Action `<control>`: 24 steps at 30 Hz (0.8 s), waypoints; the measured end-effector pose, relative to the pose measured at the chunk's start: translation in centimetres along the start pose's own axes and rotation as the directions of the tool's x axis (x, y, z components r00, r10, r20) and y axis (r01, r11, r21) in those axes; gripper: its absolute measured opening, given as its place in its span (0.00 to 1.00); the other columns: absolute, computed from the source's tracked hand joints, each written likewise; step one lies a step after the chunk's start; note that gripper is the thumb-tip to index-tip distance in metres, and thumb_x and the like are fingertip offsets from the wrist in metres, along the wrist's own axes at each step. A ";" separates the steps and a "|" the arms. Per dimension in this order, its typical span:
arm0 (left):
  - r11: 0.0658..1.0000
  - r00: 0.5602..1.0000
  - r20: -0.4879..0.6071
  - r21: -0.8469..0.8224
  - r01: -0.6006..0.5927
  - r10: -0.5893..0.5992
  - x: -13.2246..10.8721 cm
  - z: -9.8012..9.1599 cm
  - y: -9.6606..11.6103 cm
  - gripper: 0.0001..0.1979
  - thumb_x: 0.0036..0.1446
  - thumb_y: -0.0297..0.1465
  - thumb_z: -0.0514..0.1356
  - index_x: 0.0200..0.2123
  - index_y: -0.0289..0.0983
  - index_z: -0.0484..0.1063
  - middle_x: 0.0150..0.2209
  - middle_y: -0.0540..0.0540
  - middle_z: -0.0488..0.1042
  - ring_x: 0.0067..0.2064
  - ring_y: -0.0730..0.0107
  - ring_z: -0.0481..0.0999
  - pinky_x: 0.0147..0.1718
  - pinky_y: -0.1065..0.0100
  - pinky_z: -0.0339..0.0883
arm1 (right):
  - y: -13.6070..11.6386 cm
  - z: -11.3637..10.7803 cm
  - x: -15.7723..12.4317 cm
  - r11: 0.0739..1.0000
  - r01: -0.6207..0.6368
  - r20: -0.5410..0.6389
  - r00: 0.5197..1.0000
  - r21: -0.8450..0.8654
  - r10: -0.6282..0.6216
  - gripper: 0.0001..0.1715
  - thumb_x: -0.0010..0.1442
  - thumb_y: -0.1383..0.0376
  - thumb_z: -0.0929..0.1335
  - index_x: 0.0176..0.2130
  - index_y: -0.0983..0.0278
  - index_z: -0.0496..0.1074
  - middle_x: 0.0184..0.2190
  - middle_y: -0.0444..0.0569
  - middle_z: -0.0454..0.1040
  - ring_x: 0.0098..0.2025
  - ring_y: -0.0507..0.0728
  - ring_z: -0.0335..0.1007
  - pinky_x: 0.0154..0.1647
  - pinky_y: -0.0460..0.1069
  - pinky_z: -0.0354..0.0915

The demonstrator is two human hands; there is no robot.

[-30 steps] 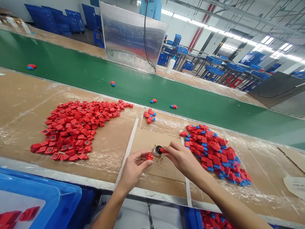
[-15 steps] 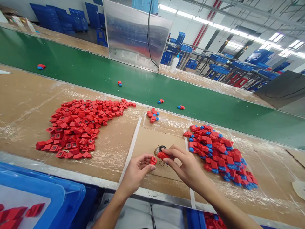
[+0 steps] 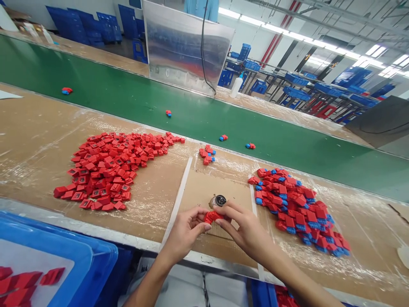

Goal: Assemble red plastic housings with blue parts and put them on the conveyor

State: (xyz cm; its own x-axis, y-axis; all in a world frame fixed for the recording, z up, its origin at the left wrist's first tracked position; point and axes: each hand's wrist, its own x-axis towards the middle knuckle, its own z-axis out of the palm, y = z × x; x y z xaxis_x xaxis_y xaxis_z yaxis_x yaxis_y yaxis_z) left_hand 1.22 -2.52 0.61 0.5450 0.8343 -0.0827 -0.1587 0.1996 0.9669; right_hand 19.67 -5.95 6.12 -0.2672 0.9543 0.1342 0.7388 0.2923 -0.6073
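Observation:
Between the fingertips of my left hand (image 3: 188, 224) is a small red plastic part (image 3: 209, 217). My right hand (image 3: 244, 221) pinches a second red piece (image 3: 218, 215), brought up against the first; where one ends and the other begins is hard to make out. Just beyond the fingers stands a small round container (image 3: 220, 200) with a dark top, on a cardboard sheet (image 3: 200, 187). To the left spreads a heap of red parts (image 3: 105, 166). On the right lies a pile of red-and-blue pieces (image 3: 297, 204).
A green conveyor belt (image 3: 134, 94) crosses behind the bench, carrying several red-and-blue pieces. A small cluster of pieces (image 3: 207, 154) lies near its edge. Blue bins (image 3: 79, 264) stand at the lower left. Past the belt are a metal panel (image 3: 185, 51) and a white bottle (image 3: 236, 86).
My right hand has come away from the round container toward my left hand, and the two red parts now meet. On the belt, the pieces appear slightly farther right, as does the whole view.

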 end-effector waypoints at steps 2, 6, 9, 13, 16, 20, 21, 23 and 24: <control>1.000 1.000 0.012 0.029 0.009 -0.009 -0.1 -0.1 -0.1 0.11 0.56 0.28 0.61 0.43 0.36 0.76 0.32 0.48 0.75 0.35 0.70 0.71 0.35 0.71 0.64 | 0.0 0.4 -0.1 0.999 0.012 0.011 1.000 -0.030 -0.012 0.10 0.66 0.64 0.63 0.45 0.60 0.71 0.34 0.50 0.70 0.34 0.56 0.70 0.35 0.49 0.67; 0.995 0.999 0.041 0.102 0.018 -0.022 -0.2 -0.2 -0.1 0.10 0.56 0.27 0.60 0.42 0.36 0.76 0.31 0.49 0.74 0.33 0.71 0.69 0.33 0.73 0.62 | -0.3 1.3 -0.3 0.997 0.038 -0.002 0.999 -0.072 -0.038 0.10 0.67 0.65 0.61 0.44 0.60 0.71 0.32 0.49 0.68 0.32 0.56 0.68 0.33 0.49 0.66; 0.990 0.998 0.063 0.139 0.004 -0.013 -0.2 -0.5 -0.2 0.11 0.56 0.26 0.59 0.43 0.36 0.76 0.33 0.49 0.74 0.35 0.69 0.71 0.35 0.71 0.63 | -0.5 1.9 -0.3 0.994 0.060 -0.023 0.998 -0.090 -0.062 0.10 0.67 0.68 0.60 0.42 0.61 0.70 0.33 0.50 0.67 0.33 0.56 0.66 0.33 0.49 0.65; 0.985 0.998 0.057 0.173 0.012 -0.022 0.0 -0.9 -0.5 0.12 0.57 0.27 0.58 0.45 0.36 0.74 0.36 0.46 0.76 0.38 0.66 0.73 0.39 0.69 0.65 | -0.3 2.4 -0.3 0.985 0.072 -0.044 0.996 -0.155 -0.080 0.09 0.66 0.70 0.60 0.40 0.63 0.69 0.34 0.50 0.67 0.35 0.56 0.65 0.35 0.50 0.65; 0.969 0.996 0.068 0.244 0.038 -0.056 0.3 -0.8 -0.4 0.13 0.58 0.30 0.58 0.47 0.36 0.74 0.37 0.45 0.76 0.38 0.65 0.73 0.39 0.68 0.67 | 0.1 3.1 -0.5 0.981 0.066 -0.053 0.996 -0.185 -0.077 0.07 0.65 0.70 0.62 0.41 0.64 0.69 0.35 0.52 0.70 0.37 0.58 0.67 0.37 0.51 0.66; 0.898 0.983 0.122 0.435 0.069 -0.135 0.9 -0.4 0.3 0.20 0.55 0.31 0.60 0.52 0.38 0.71 0.37 0.45 0.76 0.36 0.65 0.74 0.38 0.67 0.69 | 0.8 2.3 -1.2 0.994 0.003 -0.083 0.996 -0.113 -0.012 0.06 0.63 0.69 0.65 0.42 0.63 0.69 0.36 0.51 0.72 0.37 0.58 0.70 0.36 0.50 0.68; 0.868 0.980 0.127 0.491 0.071 -0.151 1.3 -0.7 0.6 0.24 0.52 0.31 0.62 0.54 0.40 0.69 0.37 0.45 0.76 0.37 0.64 0.74 0.38 0.66 0.69 | 1.3 1.3 -1.6 0.996 -0.020 -0.114 0.993 -0.085 0.010 0.06 0.63 0.69 0.65 0.42 0.62 0.69 0.36 0.50 0.73 0.37 0.57 0.70 0.36 0.49 0.68; 0.802 0.988 0.081 0.595 0.058 -0.131 2.3 -2.2 1.8 0.31 0.48 0.33 0.65 0.57 0.42 0.65 0.42 0.44 0.75 0.39 0.62 0.74 0.39 0.64 0.71 | 2.8 -1.8 -3.0 0.994 -0.093 -0.239 0.968 -0.049 0.078 0.08 0.64 0.67 0.65 0.44 0.61 0.68 0.36 0.49 0.74 0.36 0.56 0.71 0.36 0.49 0.68; 0.760 0.996 0.023 0.648 0.050 -0.085 3.0 -3.4 2.6 0.32 0.48 0.36 0.64 0.58 0.42 0.64 0.44 0.43 0.74 0.41 0.60 0.74 0.41 0.62 0.71 | 4.0 -3.8 -3.8 0.988 -0.144 -0.322 0.939 -0.048 0.121 0.09 0.64 0.65 0.64 0.45 0.61 0.68 0.37 0.50 0.75 0.37 0.57 0.72 0.37 0.50 0.67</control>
State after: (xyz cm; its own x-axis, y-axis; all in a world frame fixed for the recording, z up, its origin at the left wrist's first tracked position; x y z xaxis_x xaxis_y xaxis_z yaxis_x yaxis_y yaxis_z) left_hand -0.34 2.21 2.11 0.5753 0.8024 -0.1587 0.4400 -0.1400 0.8870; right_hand 26.03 -8.15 6.17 0.0381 0.9518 0.3043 0.7985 0.1541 -0.5820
